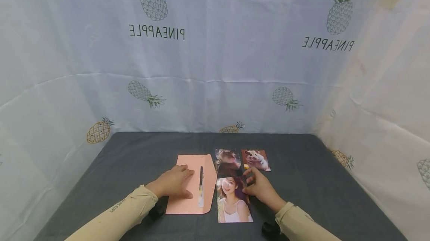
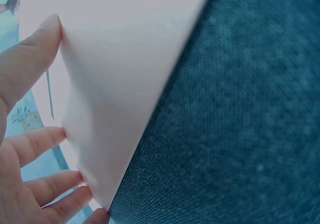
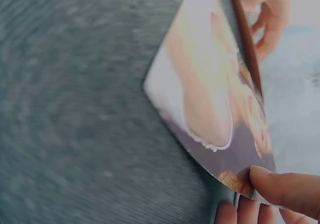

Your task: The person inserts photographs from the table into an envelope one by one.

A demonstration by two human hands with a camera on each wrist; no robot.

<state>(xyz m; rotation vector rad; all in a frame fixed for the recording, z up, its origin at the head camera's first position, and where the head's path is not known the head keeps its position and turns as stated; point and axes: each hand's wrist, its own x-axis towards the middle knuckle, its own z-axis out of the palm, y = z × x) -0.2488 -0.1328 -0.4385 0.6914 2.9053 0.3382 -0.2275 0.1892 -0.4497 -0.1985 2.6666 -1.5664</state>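
My left hand rests spread on a peach paper envelope, its flap lying unfolded to the right. Along the envelope's opening shows a narrow strip of a picture. Beside the flap is a portrait photo of a person in a white top. At that photo's upper right edge, my right hand pinches it. In the right wrist view the thumb lies on the print, the other fingers are under its edge, and the photo bends upward there. The left wrist view shows fingertips touching the envelope's surface.
Behind the portrait lie a dark-toned photo and a hamster photo. A dark grey cloth covers the table. White pineapple-print curtains hang around its back and sides.
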